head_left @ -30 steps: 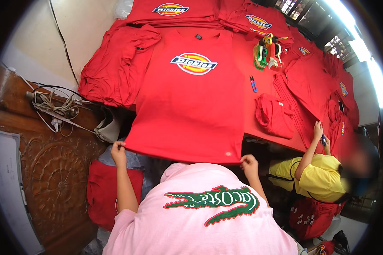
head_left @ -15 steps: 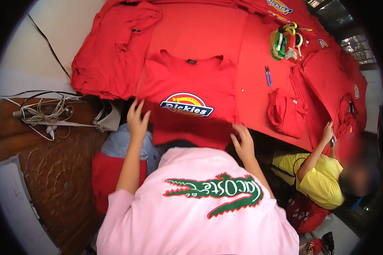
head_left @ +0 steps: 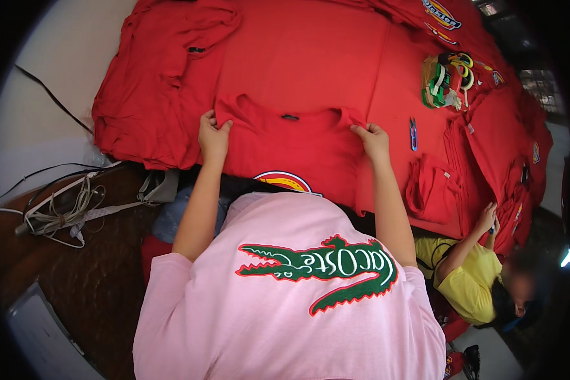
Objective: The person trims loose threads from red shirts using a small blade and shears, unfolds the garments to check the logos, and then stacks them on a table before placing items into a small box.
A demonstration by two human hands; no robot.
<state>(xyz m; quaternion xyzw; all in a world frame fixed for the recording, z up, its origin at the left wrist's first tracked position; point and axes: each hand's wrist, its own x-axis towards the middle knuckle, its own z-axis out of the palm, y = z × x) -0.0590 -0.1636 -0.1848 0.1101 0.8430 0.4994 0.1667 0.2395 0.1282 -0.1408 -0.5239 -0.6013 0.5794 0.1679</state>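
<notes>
A red T-shirt (head_left: pixel 285 149) lies at the near edge of the red-covered table, its neckline facing away from me. Its lower part hangs over the edge, and my pink top hides the rest of its colourful chest emblem (head_left: pixel 284 180). At the shirt's left shoulder area, my left hand (head_left: pixel 214 138) is closed with the fabric pinched between thumb and fingers. My right hand (head_left: pixel 373 142) pinches the opposite shoulder in the same way. The cloth is spread between both hands.
Piled red shirts (head_left: pixel 158 82) lie at the left. To the right are blue thread snips (head_left: pixel 413 134), a small basket of scissors and tape (head_left: pixel 438 85) and a folded red garment (head_left: pixel 430 190). A co-worker in yellow (head_left: pixel 472 278) handles red cloth. Tangled cords (head_left: pixel 63 209) lie at left.
Both hands have moved up from beside the shirt's lower part to its shoulders and closed on the cloth. The shirt has come toward me, with its emblem now partly over the edge.
</notes>
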